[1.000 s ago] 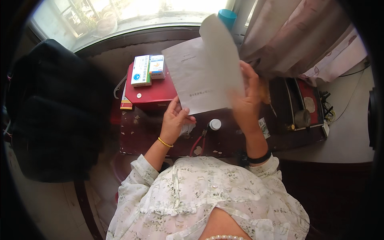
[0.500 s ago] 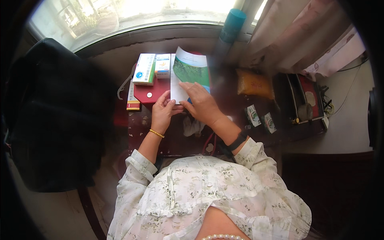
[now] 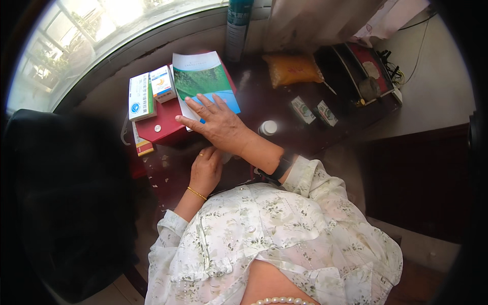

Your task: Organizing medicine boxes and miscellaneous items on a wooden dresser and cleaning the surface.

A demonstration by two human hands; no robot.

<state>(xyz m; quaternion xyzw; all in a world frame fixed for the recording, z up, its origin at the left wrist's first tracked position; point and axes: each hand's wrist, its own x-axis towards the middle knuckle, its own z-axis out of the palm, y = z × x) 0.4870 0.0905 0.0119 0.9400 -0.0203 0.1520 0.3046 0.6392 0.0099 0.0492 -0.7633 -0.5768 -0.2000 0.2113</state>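
My right hand (image 3: pixel 221 125) lies with fingers spread on the lower part of a booklet (image 3: pixel 201 81) with a green landscape cover. The booklet is closed and rests on a red folder (image 3: pixel 165 121). Just below, my left hand (image 3: pixel 204 170) is closed at the table's near side, its fingertips partly hidden by my right hand and forearm. Whatever it may hold does not show. A pale crumpled piece (image 3: pixel 230 156) peeks out beside it. Left of the booklet, a white-and-green box (image 3: pixel 142 95) and a small white-and-orange box (image 3: pixel 161 84) sit on the folder.
A small white round piece (image 3: pixel 157 128) lies on the folder, a yellow-and-red carton (image 3: pixel 144 147) at its left. Rightward are a white-capped bottle (image 3: pixel 268 127), two small packets (image 3: pixel 303 110), an orange bag (image 3: pixel 292 70) and an open case (image 3: pixel 366 76). A teal can (image 3: pixel 238 30) stands behind.
My left hand has left the booklet's lower edge, drawn back toward me and closed. The booklet's raised cover now lies flat under my spread right hand. The view has shifted rightward.
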